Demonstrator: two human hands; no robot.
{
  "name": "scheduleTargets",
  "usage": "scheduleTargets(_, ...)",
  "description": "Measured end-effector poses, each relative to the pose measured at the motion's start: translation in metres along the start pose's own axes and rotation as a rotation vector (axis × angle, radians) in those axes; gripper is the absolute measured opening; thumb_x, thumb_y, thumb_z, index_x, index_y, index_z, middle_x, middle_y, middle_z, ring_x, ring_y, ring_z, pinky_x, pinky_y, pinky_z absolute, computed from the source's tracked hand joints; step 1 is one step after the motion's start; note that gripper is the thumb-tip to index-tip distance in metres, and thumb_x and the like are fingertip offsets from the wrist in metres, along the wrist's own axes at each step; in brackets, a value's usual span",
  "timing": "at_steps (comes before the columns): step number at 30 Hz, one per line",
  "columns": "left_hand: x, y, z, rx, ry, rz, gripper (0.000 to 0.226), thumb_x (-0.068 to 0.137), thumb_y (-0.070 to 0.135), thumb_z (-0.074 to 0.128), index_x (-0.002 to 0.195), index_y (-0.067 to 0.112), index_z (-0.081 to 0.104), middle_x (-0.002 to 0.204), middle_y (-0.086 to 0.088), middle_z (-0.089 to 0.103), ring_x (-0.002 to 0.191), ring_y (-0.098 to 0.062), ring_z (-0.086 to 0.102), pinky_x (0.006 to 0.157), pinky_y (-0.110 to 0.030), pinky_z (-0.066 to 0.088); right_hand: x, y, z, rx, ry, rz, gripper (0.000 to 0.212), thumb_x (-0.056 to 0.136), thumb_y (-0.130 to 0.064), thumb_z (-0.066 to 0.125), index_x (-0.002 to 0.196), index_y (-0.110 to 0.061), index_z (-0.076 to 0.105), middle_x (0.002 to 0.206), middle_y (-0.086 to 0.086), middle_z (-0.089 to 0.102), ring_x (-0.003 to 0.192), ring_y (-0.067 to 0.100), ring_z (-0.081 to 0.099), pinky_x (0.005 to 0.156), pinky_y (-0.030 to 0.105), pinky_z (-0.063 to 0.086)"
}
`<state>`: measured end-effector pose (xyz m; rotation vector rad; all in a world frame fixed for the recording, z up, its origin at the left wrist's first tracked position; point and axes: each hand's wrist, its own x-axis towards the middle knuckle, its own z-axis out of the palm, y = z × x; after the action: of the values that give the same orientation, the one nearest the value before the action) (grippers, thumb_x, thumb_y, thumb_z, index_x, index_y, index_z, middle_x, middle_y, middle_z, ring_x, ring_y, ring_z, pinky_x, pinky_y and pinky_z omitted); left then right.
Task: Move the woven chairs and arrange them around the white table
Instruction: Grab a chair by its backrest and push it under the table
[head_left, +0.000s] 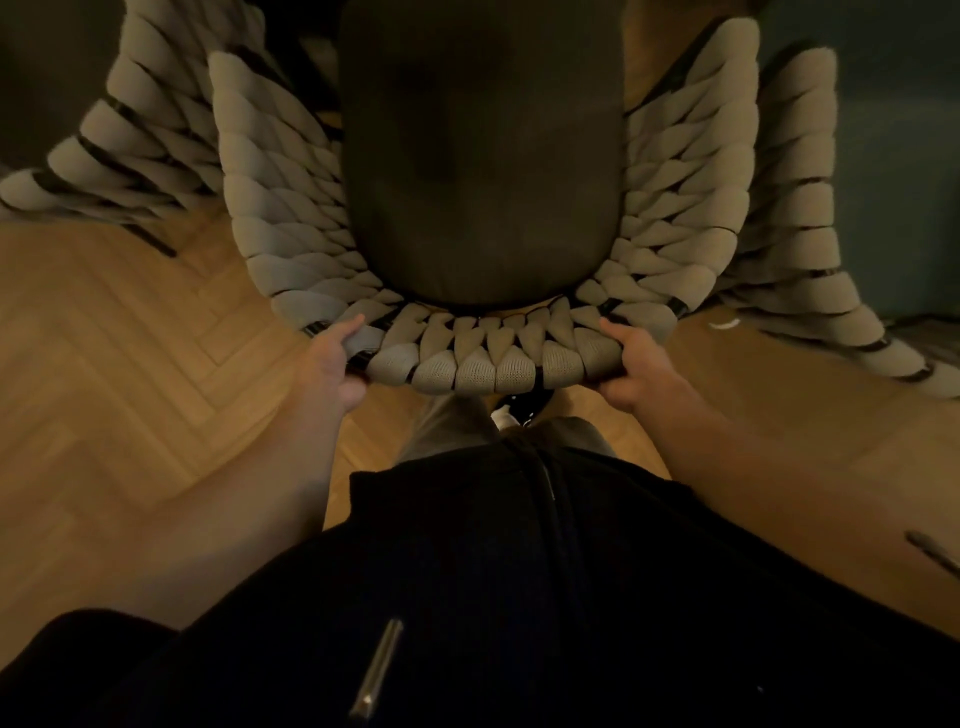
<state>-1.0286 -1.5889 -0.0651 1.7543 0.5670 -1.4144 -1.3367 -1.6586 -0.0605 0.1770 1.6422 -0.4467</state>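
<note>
Herringbone floor (130, 322) bears seemingly three woven chairs (467, 364); both hands' fingers (345, 332) grip the middle one.

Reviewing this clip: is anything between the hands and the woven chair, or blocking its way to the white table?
Nothing separates them: the left hand and right hand already grip the woven chair by its back rim. The white table is out of view, so that path cannot be judged.

— Where is there room?
— Bare wooden floor (130, 364) lower left and lower right.
— What blocks the way?
— Woven chairs: one at centre (467, 364), one upper left (130, 140), one at right (810, 234), all close together.
</note>
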Motion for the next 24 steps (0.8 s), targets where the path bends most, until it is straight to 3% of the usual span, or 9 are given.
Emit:
scheduleTargets(4,0.007,-0.001,0.003,-0.025,0.042,0.025,0.038,0.093,0.004,0.058,0.131,0.003,0.06,0.118,-0.017,0.066,0.102,-0.033,0.065,0.084,-0.045,0.056,0.0,0.001,0.004,0.119,0.043,-0.003,0.042,0.088,0.001,0.066,0.129,-0.008,0.062,0.121,0.018,0.069,0.107,0.038,0.067,0.08,0.051,0.059)
scheduleTargets(6,0.009,-0.001,0.004,-0.036,0.034,0.043,0.026,0.094,0.002,0.056,0.118,0.003,0.064,0.111,-0.015,0.067,0.095,-0.03,0.065,0.08,-0.043,0.056,-0.001,-0.001,0.006,0.144,0.059,-0.023,0.042,0.086,0.006,0.065,0.127,-0.007,0.062,0.119,0.018,0.068,0.105,0.038,0.067,0.072,0.049,0.059)
scheduleTargets(9,0.01,0.005,0.008,-0.061,0.023,0.053,0.012,0.092,0.0,0.057,0.1,0.006,0.065,0.122,-0.017,0.066,0.1,-0.031,0.065,0.074,-0.04,0.055,-0.007,-0.007,0.01,0.196,0.047,-0.046,0.043,0.085,0.008,0.064,0.126,-0.006,0.062,0.119,0.018,0.068,0.103,0.038,0.067,0.063,0.045,0.058)
scheduleTargets(15,0.007,0.035,0.02,-0.1,0.006,0.136,0.033,0.09,-0.001,0.056,0.123,0.001,0.058,0.13,-0.02,0.061,0.117,-0.036,0.061,0.079,-0.042,0.056,-0.025,-0.03,0.028,0.271,-0.004,-0.079,0.043,0.087,0.007,0.063,0.128,-0.006,0.06,0.118,0.019,0.068,0.101,0.037,0.068,0.064,0.045,0.058)
scheduleTargets(20,0.003,0.05,0.025,-0.113,-0.013,0.164,0.01,0.091,-0.001,0.054,0.096,0.005,0.061,0.109,-0.016,0.064,0.102,-0.032,0.063,0.079,-0.041,0.055,-0.029,-0.038,0.037,0.284,-0.037,-0.074,0.038,0.088,0.006,0.064,0.123,-0.008,0.061,0.114,0.017,0.069,0.098,0.035,0.069,0.061,0.045,0.057)
scheduleTargets(24,0.011,0.063,0.036,-0.114,-0.028,0.197,0.011,0.092,-0.002,0.053,0.09,0.005,0.062,0.101,-0.015,0.065,0.096,-0.03,0.064,0.086,-0.043,0.056,-0.024,-0.05,0.052,0.295,-0.069,-0.07,0.038,0.089,0.006,0.064,0.123,-0.009,0.059,0.114,0.017,0.067,0.098,0.036,0.068,0.059,0.046,0.057)
